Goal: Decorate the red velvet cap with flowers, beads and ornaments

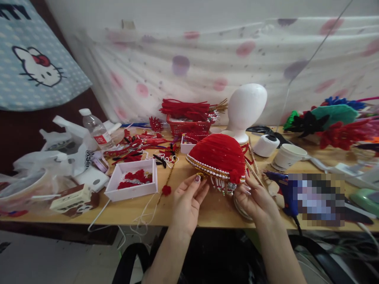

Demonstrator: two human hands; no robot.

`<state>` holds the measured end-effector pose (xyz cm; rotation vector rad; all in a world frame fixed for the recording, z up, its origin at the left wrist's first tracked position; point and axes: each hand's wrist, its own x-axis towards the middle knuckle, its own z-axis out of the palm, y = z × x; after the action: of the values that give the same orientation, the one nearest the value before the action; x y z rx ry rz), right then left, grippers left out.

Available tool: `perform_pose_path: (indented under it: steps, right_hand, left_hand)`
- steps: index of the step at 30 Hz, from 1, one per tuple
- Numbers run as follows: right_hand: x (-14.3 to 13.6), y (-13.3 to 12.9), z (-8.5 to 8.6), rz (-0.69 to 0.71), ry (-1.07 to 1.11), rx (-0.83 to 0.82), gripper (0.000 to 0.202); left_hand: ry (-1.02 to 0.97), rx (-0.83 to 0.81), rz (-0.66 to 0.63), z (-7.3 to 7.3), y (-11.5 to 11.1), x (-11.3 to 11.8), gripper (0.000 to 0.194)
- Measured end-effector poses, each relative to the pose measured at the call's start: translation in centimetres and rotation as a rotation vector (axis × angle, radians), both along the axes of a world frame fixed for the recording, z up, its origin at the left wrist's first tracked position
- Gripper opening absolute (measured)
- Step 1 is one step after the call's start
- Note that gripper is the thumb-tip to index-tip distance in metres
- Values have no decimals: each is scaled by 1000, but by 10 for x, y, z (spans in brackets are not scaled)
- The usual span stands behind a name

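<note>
A domed red cap (217, 156) with a rim of white beads and gold trim is held up over the table's front part. Hanging beads and a small red flower (236, 176) sit on its near side. My left hand (189, 201) pinches gold trim at the cap's lower left edge. At the lower right edge, beside the flower, my right hand (251, 197) has its fingers closed on the rim. Behind the cap stands a white foam head (247, 108).
On the wooden table (174, 213) are a white box (133, 193) of red pieces, a red basket (189, 127), a plastic bottle (94, 128) and plastic bags at left. A paper cup (288, 156), a thread spool (266, 145) and a blue glue gun (288, 193) lie right.
</note>
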<state>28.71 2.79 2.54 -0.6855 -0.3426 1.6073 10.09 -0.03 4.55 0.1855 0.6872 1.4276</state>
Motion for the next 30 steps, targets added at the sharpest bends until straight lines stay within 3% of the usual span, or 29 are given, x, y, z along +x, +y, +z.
perform_pose_path:
  steps: [9,16,20,24,27,30]
  right_hand:
    - [-1,2,8,-97,88,-83,21]
    - [-6,1,14,-114,139,-128,23]
    - [-14,0,21,-57,238,-158,19]
    - [-26,0,29,33,324,-218,19]
    - [-37,3,32,108,308,-232,16]
    - [-47,7,27,157,282,-206,15]
  left_hand:
    - [-69,-25,-11,1,3,10,8]
    - [315,108,190,-12,-15,-2,24]
    - [280,97,-40,-16,-31,6,29]
    - [194,109,-262,-13,-33,25,30]
    - [149,114,-242,-12,-24,33,35]
    - [135,125,-130,-14,-11,33,35]
